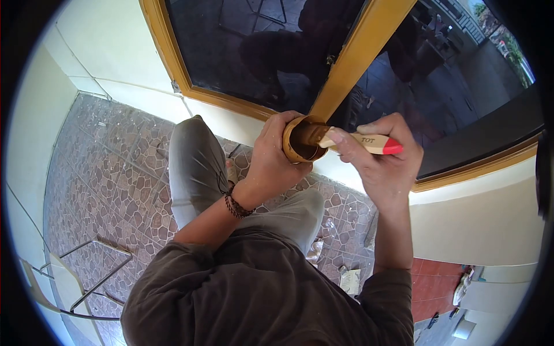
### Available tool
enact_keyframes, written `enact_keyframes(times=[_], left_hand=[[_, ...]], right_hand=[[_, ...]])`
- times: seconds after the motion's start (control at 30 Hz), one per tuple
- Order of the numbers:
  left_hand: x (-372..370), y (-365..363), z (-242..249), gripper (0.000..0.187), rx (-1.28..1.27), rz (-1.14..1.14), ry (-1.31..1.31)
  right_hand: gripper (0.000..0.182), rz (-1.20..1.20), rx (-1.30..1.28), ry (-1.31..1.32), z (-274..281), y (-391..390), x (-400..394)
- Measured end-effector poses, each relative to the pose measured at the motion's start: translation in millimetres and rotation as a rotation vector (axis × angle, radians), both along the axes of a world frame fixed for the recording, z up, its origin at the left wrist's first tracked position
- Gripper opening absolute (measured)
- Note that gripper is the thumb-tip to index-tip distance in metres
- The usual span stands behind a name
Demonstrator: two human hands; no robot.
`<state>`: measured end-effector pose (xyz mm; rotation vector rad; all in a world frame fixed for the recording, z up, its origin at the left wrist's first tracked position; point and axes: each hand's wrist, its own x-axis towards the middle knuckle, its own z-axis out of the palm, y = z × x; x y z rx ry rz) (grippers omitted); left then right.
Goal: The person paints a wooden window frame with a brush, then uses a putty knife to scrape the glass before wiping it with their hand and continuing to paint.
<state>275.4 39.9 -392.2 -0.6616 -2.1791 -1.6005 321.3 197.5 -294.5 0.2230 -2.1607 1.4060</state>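
A round can with paint-stained, yellow-brown walls (292,151) is held by my left hand (272,153), its fingers wrapped round the side. My right hand (389,158) grips a paintbrush (369,142) with a pale wooden handle, a red tip and the letters TOT. The brush points left, and its brown-coated bristles are at the can's mouth, over the inner right side. Brown paint coats the inside of the can. Just beyond both hands stands a yellow-brown window frame (358,55) with dark glass.
Below the frame runs a cream wall (225,121). A metal-legged chair (69,282) lies at the lower left on the patterned tile floor (115,173). Paper scraps (350,281) are on the floor near my legs. Red tiles (430,282) show at the lower right.
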Motion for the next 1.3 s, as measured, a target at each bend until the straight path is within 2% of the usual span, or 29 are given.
enact_keyframes(times=[0.1, 0.23, 0.4, 0.47, 0.57, 0.6, 0.67, 0.73, 0.8, 0.93, 1.0, 1.03, 1.1, 1.13, 1.2, 1.3], left_hand=[[1, 3, -4, 0.064, -0.013, 0.031, 0.026], [2, 7, -5, 0.069, 0.026, 0.011, -0.012], [-1, 6, -7, 0.068, 0.010, 0.055, -0.013], [-3, 6, -10, 0.067, 0.019, 0.064, -0.055], [-6, 3, -11, 0.066, 0.060, -0.002, -0.031], [-6, 1, -10, 0.066, 0.055, 0.012, -0.029], [-5, -1, -7, 0.065, 0.027, -0.045, -0.009], [-3, -2, -6, 0.065, 0.022, -0.066, -0.025], [-5, -1, -12, 0.065, 0.072, -0.082, -0.098], [-5, -11, -11, 0.068, -0.026, -0.074, -0.081], [-6, -9, -13, 0.070, -0.006, -0.093, -0.117], [-7, -8, -15, 0.070, 0.002, -0.111, -0.109], [-11, -6, -19, 0.066, 0.051, -0.112, -0.154], [-13, -5, -19, 0.066, 0.055, -0.136, -0.140], [-16, -5, -18, 0.068, 0.051, -0.158, -0.203], [-21, -7, -21, 0.072, 0.037, -0.244, -0.233]], right_hand=[[0.036, -0.001, 0.109, 0.190, -15, -5, -8], [0.035, -0.052, 0.041, 0.176, -28, -12, -10], [0.030, -0.043, -0.330, 0.271, -29, -20, -2], [0.029, 0.001, -0.304, 0.272, -29, -12, 2], [0.025, 0.025, -0.411, 0.037, -19, -9, 9], [0.025, 0.039, -0.417, 0.036, -18, -7, 8], [0.025, 0.115, -0.293, -0.062, -16, -4, 7], [0.024, 0.114, -0.277, -0.071, -21, -2, 5], [0.023, 0.104, -0.015, 0.026, -21, 1, 5], [0.021, 0.166, 0.105, 0.157, -33, 13, 7], [0.020, 0.111, -0.035, 0.106, -35, 18, 14], [0.020, 0.094, -0.025, 0.114, -35, 19, 18], [0.017, 0.063, -0.497, 0.077, -35, 22, 22], [0.017, 0.044, -0.488, 0.097, -36, 30, 21], [0.016, 0.017, -0.856, 0.090, -43, 45, 17], [0.016, 0.023, -1.049, 0.105, -44, 67, 8]])
